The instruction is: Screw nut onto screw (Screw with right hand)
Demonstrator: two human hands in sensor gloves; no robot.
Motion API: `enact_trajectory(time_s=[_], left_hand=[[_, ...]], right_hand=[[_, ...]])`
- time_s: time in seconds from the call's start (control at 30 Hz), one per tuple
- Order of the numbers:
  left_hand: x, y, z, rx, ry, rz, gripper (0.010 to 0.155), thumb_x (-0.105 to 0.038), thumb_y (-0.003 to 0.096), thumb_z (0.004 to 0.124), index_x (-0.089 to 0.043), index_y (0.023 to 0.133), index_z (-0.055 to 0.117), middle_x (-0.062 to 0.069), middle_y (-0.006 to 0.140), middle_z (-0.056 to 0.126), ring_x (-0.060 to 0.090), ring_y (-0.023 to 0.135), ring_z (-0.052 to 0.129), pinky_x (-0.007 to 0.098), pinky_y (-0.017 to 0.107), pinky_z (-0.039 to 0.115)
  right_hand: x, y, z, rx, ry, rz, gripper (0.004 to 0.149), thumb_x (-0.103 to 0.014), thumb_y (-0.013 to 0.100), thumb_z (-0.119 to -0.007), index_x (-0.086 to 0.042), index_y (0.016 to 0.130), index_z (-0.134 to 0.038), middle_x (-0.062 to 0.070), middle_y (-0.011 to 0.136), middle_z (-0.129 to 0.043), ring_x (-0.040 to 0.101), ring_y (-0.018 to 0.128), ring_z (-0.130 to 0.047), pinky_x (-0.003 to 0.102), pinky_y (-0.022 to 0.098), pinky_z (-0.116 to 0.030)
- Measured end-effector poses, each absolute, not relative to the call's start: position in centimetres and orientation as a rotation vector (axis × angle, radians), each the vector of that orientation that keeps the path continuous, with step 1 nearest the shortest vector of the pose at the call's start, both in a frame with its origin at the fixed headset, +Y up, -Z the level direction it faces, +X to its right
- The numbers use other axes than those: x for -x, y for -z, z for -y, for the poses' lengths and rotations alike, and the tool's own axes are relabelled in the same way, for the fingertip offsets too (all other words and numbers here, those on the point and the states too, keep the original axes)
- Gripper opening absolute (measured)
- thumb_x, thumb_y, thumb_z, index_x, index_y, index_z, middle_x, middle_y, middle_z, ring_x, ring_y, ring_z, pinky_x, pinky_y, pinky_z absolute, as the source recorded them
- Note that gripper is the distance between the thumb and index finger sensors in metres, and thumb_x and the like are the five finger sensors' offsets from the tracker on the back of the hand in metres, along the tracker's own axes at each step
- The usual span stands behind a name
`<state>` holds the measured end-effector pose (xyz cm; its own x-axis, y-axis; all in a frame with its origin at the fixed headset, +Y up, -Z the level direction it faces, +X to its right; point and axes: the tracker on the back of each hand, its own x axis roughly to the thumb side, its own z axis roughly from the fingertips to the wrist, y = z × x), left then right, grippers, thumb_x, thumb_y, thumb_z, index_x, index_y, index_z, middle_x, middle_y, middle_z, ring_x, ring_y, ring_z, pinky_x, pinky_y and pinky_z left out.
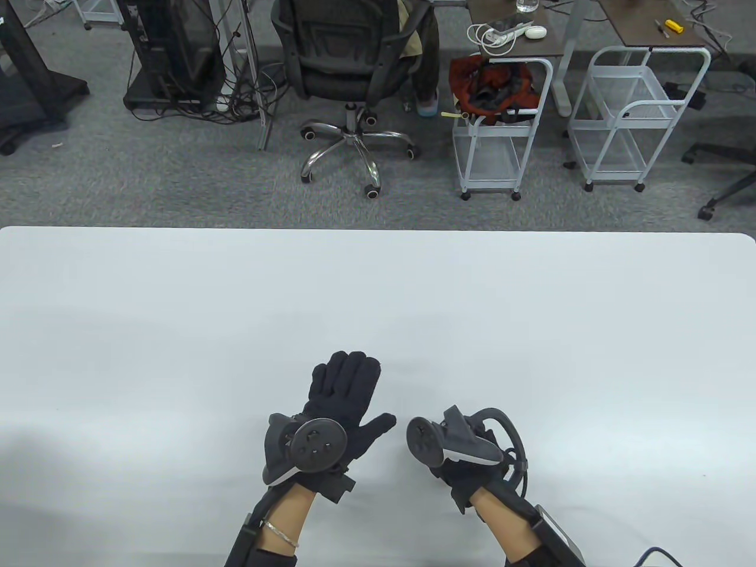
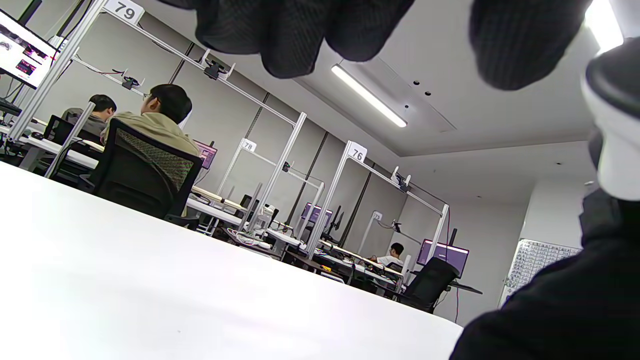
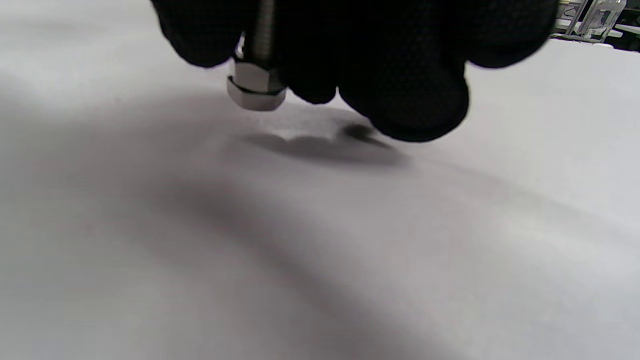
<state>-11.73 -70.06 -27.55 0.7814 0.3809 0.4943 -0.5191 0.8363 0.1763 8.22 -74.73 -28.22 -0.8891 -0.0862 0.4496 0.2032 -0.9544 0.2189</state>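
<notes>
In the right wrist view my right hand (image 3: 320,55) grips a metal screw (image 3: 261,35) by its threaded shaft, pointing down just above the white table (image 3: 320,240). A hexagonal metal piece (image 3: 255,92) sits at the screw's lower end; I cannot tell whether it is the nut or the screw head. In the table view my right hand (image 1: 455,455) is mostly hidden under its tracker, and the screw does not show. My left hand (image 1: 348,396) lies open and flat with fingers stretched forward, just left of the right hand, holding nothing. Its fingertips (image 2: 295,40) hang empty in the left wrist view.
The white table (image 1: 378,295) stretches wide around both hands. Beyond its far edge stand an office chair (image 1: 354,77) and two white wire carts (image 1: 502,130). These are off the table.
</notes>
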Motion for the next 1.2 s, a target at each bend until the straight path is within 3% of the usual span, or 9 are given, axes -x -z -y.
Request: enact_trajectory(time_s=[0.13, 0.23, 0.37, 0.43, 0.57, 1.2], left_hand=[[11.7, 27.5, 70.0, -0.312, -0.484, 0.463, 0.080, -0.064, 0.0485, 0.068, -0.018, 0.113, 0.056, 0.020, 0.118, 0.066, 0.049, 0.104, 0.060, 0.062, 0.077, 0.043], [11.7, 27.5, 70.0, -0.313, -0.479, 0.467, 0.079, -0.064, 0.0483, 0.068, -0.019, 0.112, 0.056, 0.020, 0.118, 0.067, 0.049, 0.104, 0.060, 0.062, 0.077, 0.043], [11.5, 27.4, 69.9, -0.322, -0.485, 0.480, 0.079, -0.063, 0.0482, 0.068, -0.018, 0.112, 0.057, 0.019, 0.118, 0.068, 0.048, 0.104, 0.061, 0.062, 0.077, 0.042], [11.4, 27.3, 69.9, -0.332, -0.485, 0.489, 0.079, -0.063, 0.0481, 0.068, -0.018, 0.112, 0.056, 0.018, 0.118, 0.068, 0.047, 0.105, 0.061, 0.062, 0.077, 0.042], [11.2, 27.1, 69.7, -0.345, -0.490, 0.502, 0.079, -0.063, 0.0480, 0.068, -0.019, 0.112, 0.056, 0.017, 0.117, 0.069, 0.047, 0.105, 0.062, 0.062, 0.077, 0.042], [11.1, 27.1, 69.8, -0.342, -0.495, 0.514, 0.078, -0.062, 0.0480, 0.069, -0.019, 0.111, 0.058, 0.015, 0.115, 0.074, 0.045, 0.103, 0.067, 0.061, 0.077, 0.045]], right_hand=[[-7.9, 28.0, 74.9, 0.681, 2.858, 0.357, 0.047, -0.037, 0.055, -0.074, 0.000, 0.085, -0.080, 0.028, 0.081, -0.087, 0.038, 0.062, -0.096, 0.055, 0.048, -0.073], [-8.1, 27.8, 74.2, 0.706, 2.909, 0.333, 0.061, -0.045, 0.054, -0.074, 0.002, 0.094, -0.071, 0.030, 0.090, -0.078, 0.042, 0.073, -0.090, 0.059, 0.054, -0.068], [-9.1, 27.6, 72.0, 0.816, 3.051, 0.070, 0.077, -0.045, 0.054, -0.075, 0.007, 0.106, -0.051, 0.037, 0.101, -0.061, 0.052, 0.088, -0.074, 0.066, 0.062, -0.056], [-9.9, 27.4, 70.7, 0.840, 3.117, -0.108, 0.080, -0.044, 0.054, -0.074, 0.008, 0.108, -0.046, 0.037, 0.104, -0.057, 0.056, 0.093, -0.067, 0.069, 0.064, -0.050], [-11.1, 27.5, 69.9, 0.829, 3.196, -0.269, 0.078, -0.043, 0.056, -0.071, 0.006, 0.110, -0.043, 0.036, 0.107, -0.053, 0.059, 0.099, -0.055, 0.070, 0.066, -0.043], [-12.1, 28.2, 70.3, 0.721, 3.207, -0.208, 0.073, -0.042, 0.058, -0.066, 0.005, 0.110, -0.046, 0.035, 0.107, -0.056, 0.059, 0.098, -0.056, 0.070, 0.067, -0.042]])
